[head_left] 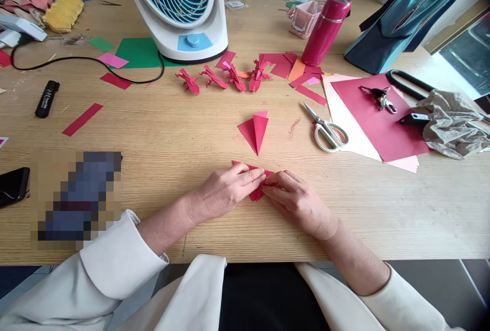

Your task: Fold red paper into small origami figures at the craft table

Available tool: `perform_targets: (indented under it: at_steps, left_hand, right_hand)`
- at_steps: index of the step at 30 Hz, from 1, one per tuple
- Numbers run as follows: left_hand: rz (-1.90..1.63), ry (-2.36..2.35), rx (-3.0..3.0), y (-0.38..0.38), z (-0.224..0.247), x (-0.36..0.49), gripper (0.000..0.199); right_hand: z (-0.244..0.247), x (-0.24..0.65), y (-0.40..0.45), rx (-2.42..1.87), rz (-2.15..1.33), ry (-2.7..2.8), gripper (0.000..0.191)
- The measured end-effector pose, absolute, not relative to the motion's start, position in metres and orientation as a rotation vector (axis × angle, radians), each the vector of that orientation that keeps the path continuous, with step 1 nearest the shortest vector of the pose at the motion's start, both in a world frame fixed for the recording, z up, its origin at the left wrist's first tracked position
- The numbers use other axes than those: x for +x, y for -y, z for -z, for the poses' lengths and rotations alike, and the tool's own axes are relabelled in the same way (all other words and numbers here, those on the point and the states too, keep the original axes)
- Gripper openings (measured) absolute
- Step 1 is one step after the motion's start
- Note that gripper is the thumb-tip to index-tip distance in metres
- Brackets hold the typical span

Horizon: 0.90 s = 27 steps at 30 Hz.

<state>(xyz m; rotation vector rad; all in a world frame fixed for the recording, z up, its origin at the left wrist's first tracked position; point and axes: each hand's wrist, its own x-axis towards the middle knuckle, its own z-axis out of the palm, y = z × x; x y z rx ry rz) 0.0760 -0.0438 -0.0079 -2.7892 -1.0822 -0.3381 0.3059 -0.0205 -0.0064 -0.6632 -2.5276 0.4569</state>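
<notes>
A folded red paper [257, 194] lies on the wooden table in front of me, partly covered by both hands. My left hand [225, 190] presses on its upper left part, fingers together and extended. At the paper's right side, my right hand [294, 198] has its fingers curled and pinches the edge. Just beyond them rests another folded red paper piece [255, 131], pointed toward me. Farther back stand several small red folded figures [237, 76] in a row. White-handled scissors [327, 132] lie to the right, blades partly apart.
A white fan [191, 40] stands at the back, its black cable curving left. A red bottle [325, 29], blue bag [401, 19] and paper sheets [367, 126] are at right. A black marker [47, 99], red strip [82, 119] and phone [13, 186] lie left.
</notes>
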Motion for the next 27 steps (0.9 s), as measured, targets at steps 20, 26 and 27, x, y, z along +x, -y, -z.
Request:
perform_targets:
  at_steps: [20,26,27]
  left_hand:
    - [0.347,0.989,-2.945,0.0444,0.0084,0.0672,0.047]
    - [0.375,0.957,-2.948,0.0436,0.0061,0.0668,0.043]
    - [0.383,0.953,-2.954,0.0434,0.0058,0.0666,0.043]
  right_hand:
    - [0.0087,0.3080,0.0199,-0.607,-0.460,2.548,0.027]
    - [0.0117,0.3078,0.0210,-0.599,-0.463,2.556,0.029]
    - [0.0118,0.3074,0.0212,-0.603,-0.461,2.552,0.028]
